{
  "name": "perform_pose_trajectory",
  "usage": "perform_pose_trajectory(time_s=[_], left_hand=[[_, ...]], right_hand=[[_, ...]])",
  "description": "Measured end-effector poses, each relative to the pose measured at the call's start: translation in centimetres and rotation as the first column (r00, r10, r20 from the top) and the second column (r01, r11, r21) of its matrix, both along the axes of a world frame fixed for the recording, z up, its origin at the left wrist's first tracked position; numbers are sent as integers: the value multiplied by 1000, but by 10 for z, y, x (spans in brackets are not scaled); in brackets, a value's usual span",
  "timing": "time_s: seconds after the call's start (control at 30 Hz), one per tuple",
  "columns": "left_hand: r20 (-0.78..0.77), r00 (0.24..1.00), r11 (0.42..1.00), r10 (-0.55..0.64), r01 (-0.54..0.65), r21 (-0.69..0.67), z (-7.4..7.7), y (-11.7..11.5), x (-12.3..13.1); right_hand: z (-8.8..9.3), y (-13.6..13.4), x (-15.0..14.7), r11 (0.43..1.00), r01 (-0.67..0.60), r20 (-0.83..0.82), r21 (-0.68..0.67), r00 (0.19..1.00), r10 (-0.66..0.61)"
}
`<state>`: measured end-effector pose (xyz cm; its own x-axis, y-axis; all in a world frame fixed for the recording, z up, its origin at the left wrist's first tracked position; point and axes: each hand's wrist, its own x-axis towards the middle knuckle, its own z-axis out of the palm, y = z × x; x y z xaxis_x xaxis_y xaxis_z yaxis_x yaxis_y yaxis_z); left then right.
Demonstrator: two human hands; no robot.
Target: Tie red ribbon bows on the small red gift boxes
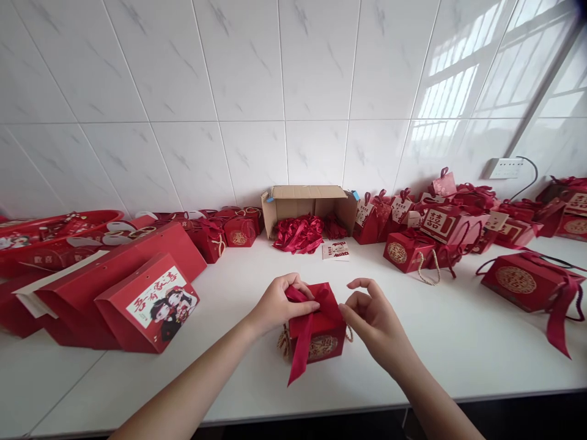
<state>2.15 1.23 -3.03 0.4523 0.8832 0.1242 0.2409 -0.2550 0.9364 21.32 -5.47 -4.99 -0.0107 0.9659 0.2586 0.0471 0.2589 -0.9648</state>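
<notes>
A small red gift box (337, 342) with a gold round emblem stands upright on the white table before me. Twisted cord handles (283, 343) show at its sides. Dark red ribbon (300, 354) lies across the box top, and one tail hangs down its front. My left hand (282, 305) pinches the ribbon between thumb and fingers over the left part of the top. At the right edge, my right hand (376, 321) has its thumb and a finger closed on the ribbon, while its other fingers are raised. The bow's knot is partly hidden by the fingers.
Behind the box, an open cardboard carton (309, 192) holds a heap of red ribbons (298, 234), with printed cards (335, 250) in front. Large red boxes (151, 305) stand at left. Finished-looking gift boxes (408, 250) crowd the right, below a power strip (504, 168).
</notes>
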Motion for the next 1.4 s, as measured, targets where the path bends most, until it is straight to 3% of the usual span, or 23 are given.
perform_pose_trajectory(time_s=[0.23,0.5,0.6,0.77,0.83,0.93,1.0,1.13,1.4], left_hand=[[49,998,999,-42,42,-9,-1,1,-2],[89,995,997,-55,59,-44,-2,-1,-2],[91,994,996,-60,65,-56,-1,1,-2],[77,987,989,-141,144,-30,2,2,-5],[63,986,988,-152,152,-5,4,3,-6],[45,989,990,-142,141,25,6,3,-8],[5,993,991,-122,122,62,7,4,-9],[-55,994,988,-96,102,112,11,5,-11],[38,999,998,-33,31,56,10,-5,-5]], right_hand=[[-8,-14,-2,993,110,-25,40,994,-109],[-26,-20,4,999,-35,-170,-41,985,28],[-22,-18,9,999,-28,-35,-18,999,27],[9,10,25,977,138,362,162,913,-189],[22,27,28,976,22,421,216,900,-113],[34,46,23,945,-243,513,217,852,101],[36,53,18,920,-334,570,203,804,166],[35,52,10,905,-337,569,260,811,138],[22,43,6,905,-229,464,359,885,40]])
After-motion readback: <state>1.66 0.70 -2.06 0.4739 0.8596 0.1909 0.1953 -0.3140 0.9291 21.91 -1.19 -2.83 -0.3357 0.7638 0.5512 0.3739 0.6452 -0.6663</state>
